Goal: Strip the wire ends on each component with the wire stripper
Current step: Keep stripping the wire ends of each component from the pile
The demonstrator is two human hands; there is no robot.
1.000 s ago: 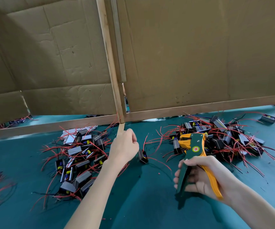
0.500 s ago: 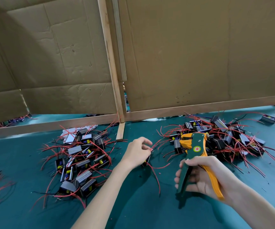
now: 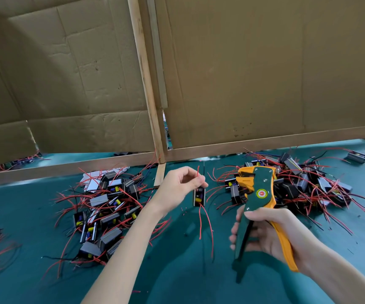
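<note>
Head view: left hand has lifted a component, pinching its wires; right hand grips wire stripper; stripping next.

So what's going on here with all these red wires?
A person is stripping wire ends by hand. Their left hand pinches a small component by its red wires, so it dangles above the green table. Their right hand grips a green-and-orange stripper beside it, not yet on a wire. A left pile and a right pile of similar parts lie on the table.
</note>
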